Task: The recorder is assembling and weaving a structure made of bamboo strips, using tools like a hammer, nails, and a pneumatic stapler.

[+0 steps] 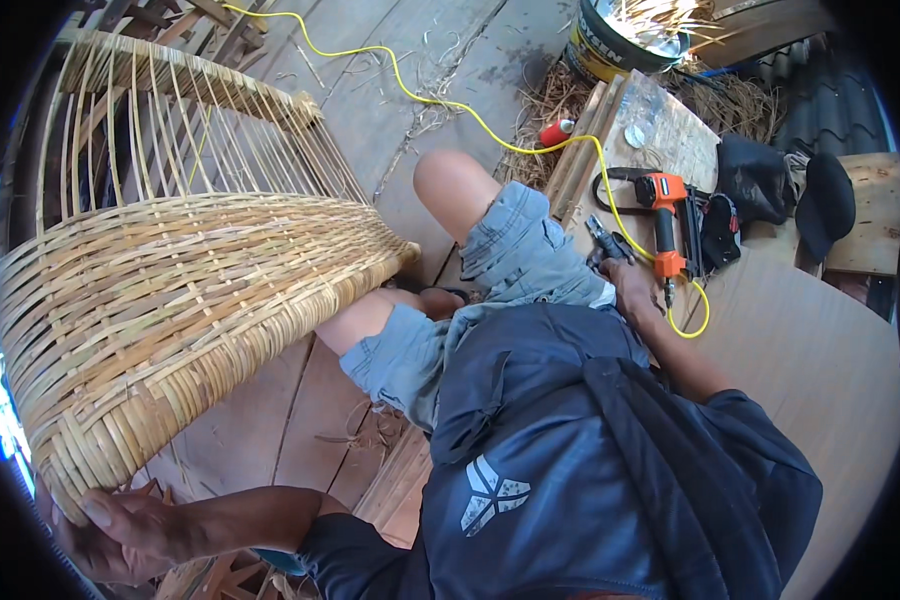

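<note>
Left hand (120,535): fingers curled around the lower rim of a large woven cane basket-like frame of pale yellow rattan strips (170,310), gripping it at the bottom left of the view. Frame: tilted across the person's bent bare knee (455,185), its closely woven part toward the hand, its unwoven upright ribs (170,120) fanning toward the upper left. Right hand (630,280): resting at the edge of a pale plywood board (660,135), beside a pair of dark pliers (605,240) and just short of an orange and black pneumatic nail gun (665,225); whether its fingers close on anything cannot be told. Thin yellow air hose (450,100): running from the gun across the wooden plank floor (370,90) to the top of the view. Round metal paint tin holding cane offcuts (630,35): top centre. Small red cylinder (557,130): on straw beside the board. Black cap (825,200): far right.
</note>
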Tool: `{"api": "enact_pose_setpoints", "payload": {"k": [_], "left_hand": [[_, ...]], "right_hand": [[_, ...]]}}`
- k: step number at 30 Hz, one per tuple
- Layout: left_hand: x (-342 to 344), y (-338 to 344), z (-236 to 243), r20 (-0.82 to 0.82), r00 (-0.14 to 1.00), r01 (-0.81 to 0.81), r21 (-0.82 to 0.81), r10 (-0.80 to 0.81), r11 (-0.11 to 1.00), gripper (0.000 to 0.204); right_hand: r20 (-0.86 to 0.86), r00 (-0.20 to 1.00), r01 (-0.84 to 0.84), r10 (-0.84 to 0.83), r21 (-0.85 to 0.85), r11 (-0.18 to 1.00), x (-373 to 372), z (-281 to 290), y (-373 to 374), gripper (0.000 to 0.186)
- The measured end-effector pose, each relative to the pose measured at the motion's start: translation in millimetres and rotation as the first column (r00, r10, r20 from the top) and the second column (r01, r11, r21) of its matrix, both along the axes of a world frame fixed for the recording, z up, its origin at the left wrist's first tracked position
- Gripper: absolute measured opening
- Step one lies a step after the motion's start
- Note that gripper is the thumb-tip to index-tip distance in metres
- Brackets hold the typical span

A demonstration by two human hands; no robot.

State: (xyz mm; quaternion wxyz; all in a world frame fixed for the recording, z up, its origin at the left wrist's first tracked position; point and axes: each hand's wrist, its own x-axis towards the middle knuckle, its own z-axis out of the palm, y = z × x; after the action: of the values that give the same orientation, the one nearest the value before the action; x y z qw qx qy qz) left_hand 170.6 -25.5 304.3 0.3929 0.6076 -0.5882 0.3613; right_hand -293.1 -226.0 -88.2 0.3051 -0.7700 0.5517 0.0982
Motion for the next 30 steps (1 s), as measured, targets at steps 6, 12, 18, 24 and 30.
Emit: {"api": "enact_pose_setpoints", "payload": {"k": [6, 12, 18, 24, 30], "left_hand": [[-2.9, 8.0, 5.7, 0.042, 0.986, -0.163, 0.055, 0.161, 0.985, 0.028], [-4.3, -3.7, -2.7, 0.121, 0.986, -0.118, 0.016, 0.115, 0.993, 0.037], [2.2, 1.5, -4.1, 0.141, 0.987, -0.052, -0.171, 0.077, 0.984, 0.038], [-8.5, -1.1, -13.1, -0.22, 0.963, 0.059, -0.38, -0.152, 0.923, 0.026], [-33.3, -29.3, 4.6, -0.592, 0.764, 0.016, -0.38, -0.257, 0.925, 0.018]], "right_hand": [[-0.125, 0.99, 0.07, -0.069, 0.007, 0.997, -9.4, -22.2, -1.9, 0.014], [0.146, 0.965, 0.223, -0.218, -0.021, 0.975, -35.2, -38.4, 5.1, 0.031], [0.497, 0.85, 0.209, 0.175, -0.622, 0.754, 31.8, 3.9, -52.2, 0.027], [0.887, 0.45, -0.274, -0.102, 0.246, 0.93, 173.9, 270.9, -49.9, 0.042], [0.845, 0.474, -0.559, 0.249, 0.071, 0.826, 219.6, 307.0, -48.4, 0.039]]}}
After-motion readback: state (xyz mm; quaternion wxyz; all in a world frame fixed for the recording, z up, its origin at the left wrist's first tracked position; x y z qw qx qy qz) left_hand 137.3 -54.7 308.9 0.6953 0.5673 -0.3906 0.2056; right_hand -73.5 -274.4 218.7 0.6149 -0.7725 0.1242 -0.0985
